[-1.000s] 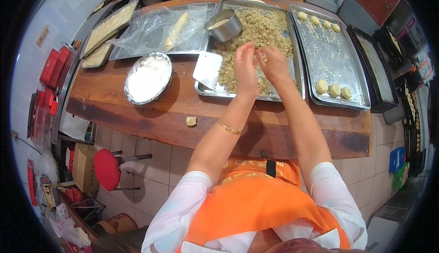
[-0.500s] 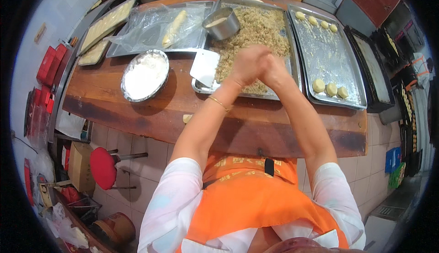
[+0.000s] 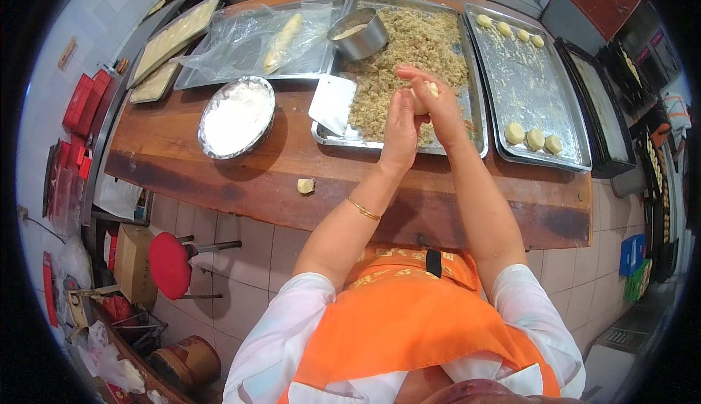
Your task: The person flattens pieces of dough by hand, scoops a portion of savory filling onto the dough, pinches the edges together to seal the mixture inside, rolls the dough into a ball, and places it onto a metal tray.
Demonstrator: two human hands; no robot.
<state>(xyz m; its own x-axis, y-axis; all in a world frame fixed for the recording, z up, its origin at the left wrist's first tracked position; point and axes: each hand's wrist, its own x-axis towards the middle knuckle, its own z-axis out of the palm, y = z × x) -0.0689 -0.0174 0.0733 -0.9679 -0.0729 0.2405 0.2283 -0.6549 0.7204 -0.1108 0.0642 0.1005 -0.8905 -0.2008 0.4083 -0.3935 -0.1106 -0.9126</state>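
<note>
Above the near part of a metal tray (image 3: 476, 137) of brown crumbly filling (image 3: 416, 46), my left hand (image 3: 400, 128) and my right hand (image 3: 444, 110) press together around a pale dough ball (image 3: 432, 90). Part of the ball shows between the fingers; the rest is hidden by my palms. In the filling tray sit a round metal pot (image 3: 369, 39) and, at its near left corner, a white scraper (image 3: 333, 103). A small dough piece (image 3: 306, 186) lies on the wooden table (image 3: 255, 178), near its front edge.
A bowl of white flour (image 3: 237, 118) stands left of the filling tray. Behind it, plastic film covers a dough roll (image 3: 283, 43) on another tray. To the right, a floured metal tray (image 3: 537, 86) carries several dough rounds (image 3: 535, 140). A red stool (image 3: 169, 265) stands below the table's left side.
My hands have shifted from clasped together to a more upright, palm-to-palm hold, and the dough ball now shows between them. The view has shifted slightly; the dough piece on the table shows fully.
</note>
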